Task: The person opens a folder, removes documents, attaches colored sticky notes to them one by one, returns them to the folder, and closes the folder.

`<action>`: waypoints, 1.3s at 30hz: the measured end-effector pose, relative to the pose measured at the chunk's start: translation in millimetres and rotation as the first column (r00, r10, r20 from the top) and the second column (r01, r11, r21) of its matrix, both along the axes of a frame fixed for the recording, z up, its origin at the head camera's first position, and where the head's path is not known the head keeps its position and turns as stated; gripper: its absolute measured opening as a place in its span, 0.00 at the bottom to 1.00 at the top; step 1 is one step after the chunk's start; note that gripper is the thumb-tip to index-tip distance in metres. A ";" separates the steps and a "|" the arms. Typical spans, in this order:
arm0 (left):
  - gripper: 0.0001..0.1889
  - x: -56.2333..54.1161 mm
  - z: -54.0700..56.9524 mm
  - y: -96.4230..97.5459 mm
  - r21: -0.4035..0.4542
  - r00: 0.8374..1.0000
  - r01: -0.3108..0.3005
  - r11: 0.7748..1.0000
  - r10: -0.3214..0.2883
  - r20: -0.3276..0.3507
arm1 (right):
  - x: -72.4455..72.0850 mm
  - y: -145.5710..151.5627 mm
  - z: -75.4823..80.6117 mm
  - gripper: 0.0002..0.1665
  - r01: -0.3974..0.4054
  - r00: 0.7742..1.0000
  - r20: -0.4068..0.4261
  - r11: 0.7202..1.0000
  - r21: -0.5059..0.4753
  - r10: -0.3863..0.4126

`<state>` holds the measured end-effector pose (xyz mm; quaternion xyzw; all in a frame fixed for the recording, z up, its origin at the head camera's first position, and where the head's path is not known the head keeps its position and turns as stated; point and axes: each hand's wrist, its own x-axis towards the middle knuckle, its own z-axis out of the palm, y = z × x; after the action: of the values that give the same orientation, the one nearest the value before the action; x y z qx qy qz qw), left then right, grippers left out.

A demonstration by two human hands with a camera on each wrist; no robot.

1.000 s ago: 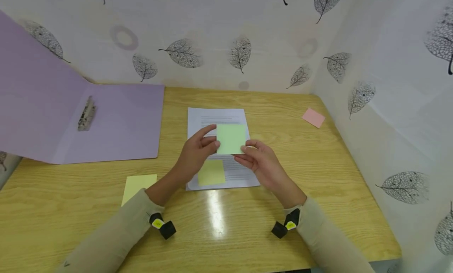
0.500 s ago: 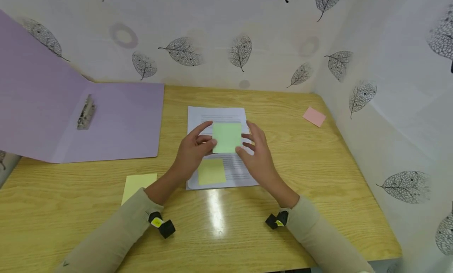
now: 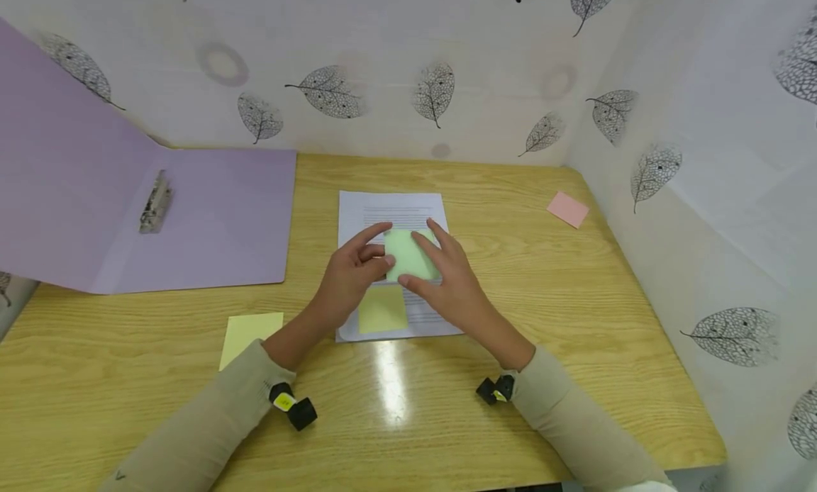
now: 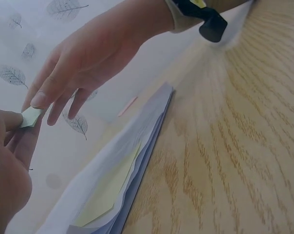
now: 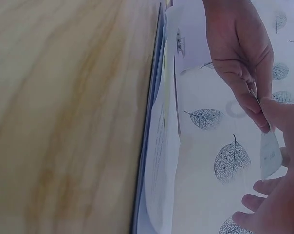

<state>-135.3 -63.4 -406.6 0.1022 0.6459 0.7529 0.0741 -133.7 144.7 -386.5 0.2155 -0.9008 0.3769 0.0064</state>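
Note:
A square light green sticky note [image 3: 406, 254] is held up over a printed stack of papers [image 3: 428, 325]. My left hand [image 3: 347, 272] pinches its left edge between thumb and fingers. My right hand [image 3: 456, 283] has its thumb at the lower edge and a finger across the front, covering the right part. In the right wrist view, the green note [image 5: 270, 155] lies between that thumb and a finger behind it. A yellow sticky note [image 3: 382, 310] sits on the lower left of the papers. Whether the green note is one sheet or several, I cannot tell.
An open purple folder [image 3: 236, 222] with a metal clip [image 3: 156, 203] lies at the left. Another yellow note [image 3: 245, 336] is partly under the left forearm. A pink note [image 3: 567, 209] lies at the table's right. Leaf-patterned walls [image 3: 383, 137] bound the back and right side.
My right hand has let go of the green note's right edge, opened out, then moved left over its front. The left hand keeps its pinch; the note has shifted slightly and now looks bent.

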 end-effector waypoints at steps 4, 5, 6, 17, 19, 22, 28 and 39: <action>0.30 0.7 -0.3 1.2 0.005 1.000 0.000 1.000 0.000 0.004 | -0.7 0.1 -1.5 0.38 -0.025 0.998 -0.049 1.000 0.013 0.026; 0.30 0.9 -0.1 1.4 0.005 1.000 -0.004 1.000 0.004 0.006 | -0.7 0.4 -1.8 0.37 -0.030 0.998 -0.059 0.999 0.016 0.030; 0.29 0.9 -0.2 1.6 0.004 1.000 -0.005 1.000 0.005 0.007 | -0.5 0.7 -2.1 0.36 -0.033 0.997 -0.066 0.999 0.018 0.034; 0.26 1.4 -0.9 0.1 0.017 0.999 0.043 0.999 -0.042 -0.022 | -0.9 1.7 -1.9 0.29 -0.052 0.994 -0.095 0.998 0.019 0.053; 0.26 1.2 -0.7 -0.7 0.024 0.998 0.058 0.998 -0.058 -0.025 | -1.4 1.9 -1.4 0.28 -0.053 0.996 -0.077 0.999 0.004 0.053; 0.27 1.3 0.8 -1.9 0.028 0.997 0.076 0.997 -0.075 -0.028 | -2.3 2.3 -0.4 0.27 -0.044 0.999 -0.033 0.999 -0.023 0.043; 0.31 0.8 2.9 -2.9 0.013 0.996 0.085 0.996 -0.085 -0.018 | -3.1 3.5 1.1 0.26 -0.051 0.999 -0.020 0.999 -0.011 0.051; 0.31 0.9 2.0 -2.0 0.027 0.998 0.062 0.998 -0.063 0.026 | -2.7 2.8 -4.3 0.38 -0.089 0.979 -0.171 0.986 0.140 0.113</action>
<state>-134.4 -65.4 -404.7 0.1129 0.6316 0.7598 0.1049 -136.4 147.5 -390.9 0.2940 -0.9074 0.2955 0.0537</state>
